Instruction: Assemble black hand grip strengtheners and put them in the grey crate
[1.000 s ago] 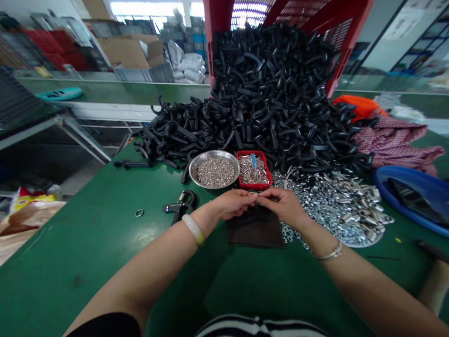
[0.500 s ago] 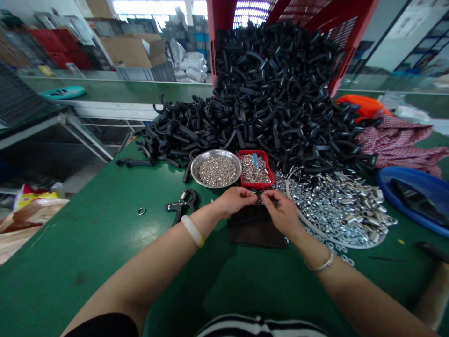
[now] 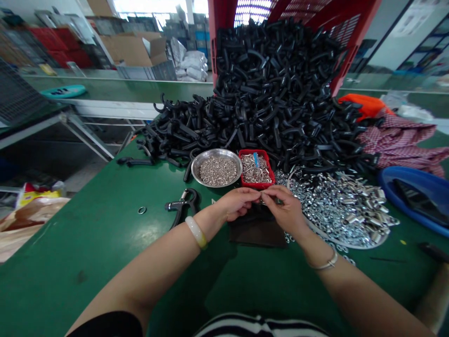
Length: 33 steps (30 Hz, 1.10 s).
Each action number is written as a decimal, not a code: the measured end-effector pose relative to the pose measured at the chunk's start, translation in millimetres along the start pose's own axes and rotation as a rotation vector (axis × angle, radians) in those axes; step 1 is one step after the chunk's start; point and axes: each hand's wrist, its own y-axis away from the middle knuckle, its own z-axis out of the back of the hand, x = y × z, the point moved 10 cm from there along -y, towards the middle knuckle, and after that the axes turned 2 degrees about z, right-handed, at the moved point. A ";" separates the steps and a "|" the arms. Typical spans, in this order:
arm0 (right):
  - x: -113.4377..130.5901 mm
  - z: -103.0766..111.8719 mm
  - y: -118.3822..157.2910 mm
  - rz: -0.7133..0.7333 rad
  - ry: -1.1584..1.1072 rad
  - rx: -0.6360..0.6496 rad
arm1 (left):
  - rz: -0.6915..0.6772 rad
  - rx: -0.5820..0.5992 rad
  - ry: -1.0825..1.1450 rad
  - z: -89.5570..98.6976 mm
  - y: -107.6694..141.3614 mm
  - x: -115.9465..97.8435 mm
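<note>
My left hand (image 3: 238, 204) and my right hand (image 3: 285, 208) meet fingertip to fingertip over a dark block (image 3: 257, 230) on the bench. Both are closed in a pinch around something small; a glint of metal shows by the right fingers, but its kind is hidden. Just beyond the fingers stands a red tray (image 3: 257, 174) of small metal pins. Left of it is a round metal bowl (image 3: 217, 170) full of tiny metal parts. A black hand grip with a spring (image 3: 182, 206) lies left of my left hand.
Black plastic handles (image 3: 273, 103) spill from a tipped red crate (image 3: 361, 42) across the back. Shiny washers and metal sleeves (image 3: 343, 210) heap on a tray at the right, near a blue basin (image 3: 414, 199). A metal ring (image 3: 141, 210) lies left, a hammer (image 3: 435, 267) far right.
My left hand has shifted slightly right and its fingers have straightened toward the right fingertips. My right fingers have come closer to the left ones, over the small part.
</note>
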 end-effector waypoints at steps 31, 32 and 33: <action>-11.2 -43.8 22.8 0.151 0.697 0.340 | -0.417 -0.449 -1.333 32.1 18.9 -45.9; -10.4 -44.5 22.9 0.160 0.701 0.346 | -0.413 -0.466 -1.366 32.9 20.0 -46.2; -9.3 -45.1 23.3 0.173 0.707 0.352 | -0.411 -0.486 -1.399 33.7 21.1 -46.6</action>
